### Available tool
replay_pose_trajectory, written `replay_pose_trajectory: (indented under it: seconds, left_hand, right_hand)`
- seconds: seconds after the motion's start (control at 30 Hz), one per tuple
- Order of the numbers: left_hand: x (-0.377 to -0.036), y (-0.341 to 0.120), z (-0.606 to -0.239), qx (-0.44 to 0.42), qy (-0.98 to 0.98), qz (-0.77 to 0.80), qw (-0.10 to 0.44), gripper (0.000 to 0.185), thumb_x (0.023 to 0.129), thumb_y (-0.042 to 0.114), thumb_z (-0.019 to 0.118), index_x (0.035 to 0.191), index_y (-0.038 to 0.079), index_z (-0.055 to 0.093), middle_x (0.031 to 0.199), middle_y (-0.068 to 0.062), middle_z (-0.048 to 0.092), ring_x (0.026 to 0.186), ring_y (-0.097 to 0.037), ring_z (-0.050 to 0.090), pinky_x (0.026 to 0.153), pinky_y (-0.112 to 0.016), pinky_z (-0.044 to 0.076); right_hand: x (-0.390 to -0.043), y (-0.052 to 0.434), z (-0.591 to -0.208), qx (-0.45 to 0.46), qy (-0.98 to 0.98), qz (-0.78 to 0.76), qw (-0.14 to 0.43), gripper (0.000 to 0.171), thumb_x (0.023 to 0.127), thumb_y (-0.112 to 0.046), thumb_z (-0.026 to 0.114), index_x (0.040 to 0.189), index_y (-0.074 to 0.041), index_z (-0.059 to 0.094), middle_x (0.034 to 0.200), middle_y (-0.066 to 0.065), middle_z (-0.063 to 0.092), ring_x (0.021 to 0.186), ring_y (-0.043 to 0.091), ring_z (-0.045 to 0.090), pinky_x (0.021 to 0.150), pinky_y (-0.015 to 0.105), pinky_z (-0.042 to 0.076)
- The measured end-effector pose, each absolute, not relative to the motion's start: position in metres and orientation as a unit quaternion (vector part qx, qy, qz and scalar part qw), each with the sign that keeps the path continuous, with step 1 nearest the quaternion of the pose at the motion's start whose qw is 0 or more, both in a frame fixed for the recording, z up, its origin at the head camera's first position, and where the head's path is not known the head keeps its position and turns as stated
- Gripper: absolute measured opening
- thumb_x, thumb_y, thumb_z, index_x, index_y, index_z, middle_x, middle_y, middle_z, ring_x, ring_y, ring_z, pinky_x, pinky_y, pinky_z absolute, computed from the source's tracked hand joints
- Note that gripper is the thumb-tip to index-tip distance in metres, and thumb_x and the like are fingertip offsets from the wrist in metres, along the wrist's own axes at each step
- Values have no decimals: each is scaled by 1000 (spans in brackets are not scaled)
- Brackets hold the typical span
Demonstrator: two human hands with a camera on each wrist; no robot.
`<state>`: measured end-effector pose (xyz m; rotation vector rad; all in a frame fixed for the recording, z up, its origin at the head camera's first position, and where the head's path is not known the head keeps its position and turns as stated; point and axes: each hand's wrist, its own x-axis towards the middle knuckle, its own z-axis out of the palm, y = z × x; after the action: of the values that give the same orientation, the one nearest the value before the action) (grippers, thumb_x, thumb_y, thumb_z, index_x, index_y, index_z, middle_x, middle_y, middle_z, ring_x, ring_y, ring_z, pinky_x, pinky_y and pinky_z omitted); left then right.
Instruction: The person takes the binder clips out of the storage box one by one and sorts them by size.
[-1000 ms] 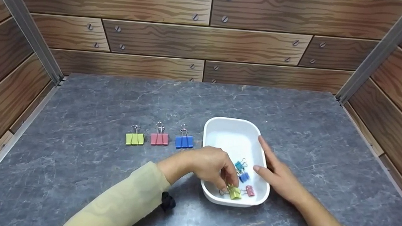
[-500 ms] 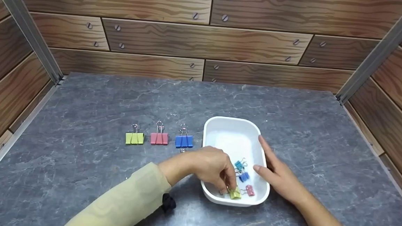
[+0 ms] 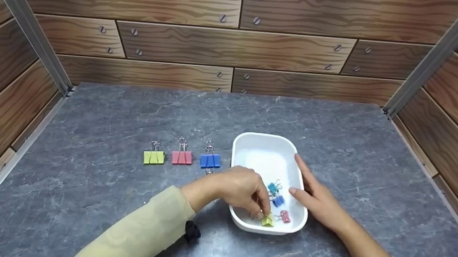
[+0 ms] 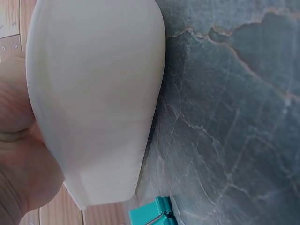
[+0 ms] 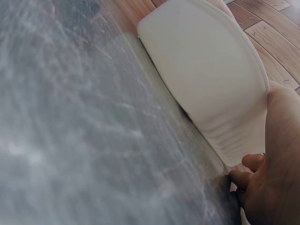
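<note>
- The left hand (image 3: 241,187) reaches over the near left side of a white rectangular tray (image 3: 266,156), its thumb and fingers bent downward and pinching a small yellow-green binder clip (image 3: 267,221) by the handle end.
- That clip is inside the tray, near its front left corner, with its coloured body toward the front wall.
- The right hand (image 3: 315,199) grips the tray's right side: the thumb lies over the rim, while the index finger runs along the outer wall.
- Just right of the yellow-green clip lies a small pink binder clip (image 3: 285,216), its wire handles pointing left.
- Behind these two, a small blue binder clip (image 3: 278,201) and a small teal binder clip (image 3: 273,187) lie close together; whether they touch is hard to tell.
- Left of the tray, on the grey marbled worktop (image 3: 91,175), three larger binder clips form a row: yellow-green (image 3: 154,158), pink (image 3: 182,158) and blue (image 3: 210,161), spaced apart, handles toward the back.
- A teal clip (image 4: 151,213) shows partly at the lower edge of the left wrist view, near the tray's outer wall.
- Pale sleeves (image 3: 135,226) cover both forearms.
- Wood-patterned panels (image 3: 234,47) and metal posts (image 3: 432,61) surround the worktop.
</note>
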<state>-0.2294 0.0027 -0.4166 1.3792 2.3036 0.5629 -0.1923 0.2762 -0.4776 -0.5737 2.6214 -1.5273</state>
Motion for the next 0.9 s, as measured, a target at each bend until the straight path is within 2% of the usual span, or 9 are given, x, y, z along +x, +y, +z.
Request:
replay_pose_trajectory:
  seconds: [0.17, 0.4, 0.53, 0.67, 0.9]
  left_hand:
    - [-229, 2, -417, 490, 823, 221, 183, 8, 90, 32, 88, 98, 31, 87, 81, 27, 72, 74, 9, 59, 70, -17, 44]
    - [-232, 1, -418, 498, 808, 261, 175, 9, 90, 29, 88, 98, 26, 87, 82, 23, 70, 73, 7, 59, 68, -16, 46]
    - [-234, 0, -419, 506, 785, 310, 181, 7, 91, 22, 87, 98, 20, 87, 84, 19, 72, 77, 6, 60, 73, -15, 48]
    - [-235, -3, -418, 487, 754, 385, 213, 8, 94, 14, 83, 101, 10, 85, 89, 10, 78, 82, 6, 64, 78, -16, 51]
    - [-234, -4, -417, 455, 716, 479, 227, 11, 96, 6, 79, 104, -1, 82, 90, 0, 80, 79, 1, 66, 76, -19, 55]
  right_hand:
    - [-192, 276, -478, -187, 845, -500, 32, 82, 105, -20, 65, 171, -31, 17, 165, 21, 38, 134, 34, 58, 97, 28, 55]
    - [-193, 276, -478, -188, 849, -493, 26, 83, 105, -20, 66, 171, -31, 18, 166, 20, 38, 135, 34, 56, 100, 25, 52]
    - [-193, 277, -478, -185, 852, -489, 27, 82, 105, -22, 66, 171, -32, 17, 165, 20, 39, 137, 34, 55, 100, 25, 51]
    - [-193, 277, -478, -185, 853, -487, 26, 83, 105, -22, 66, 171, -32, 17, 164, 22, 41, 137, 35, 56, 100, 26, 51]
    - [-194, 277, -478, -187, 850, -492, 27, 83, 105, -21, 67, 171, -31, 18, 161, 23, 44, 136, 36, 56, 101, 26, 51]
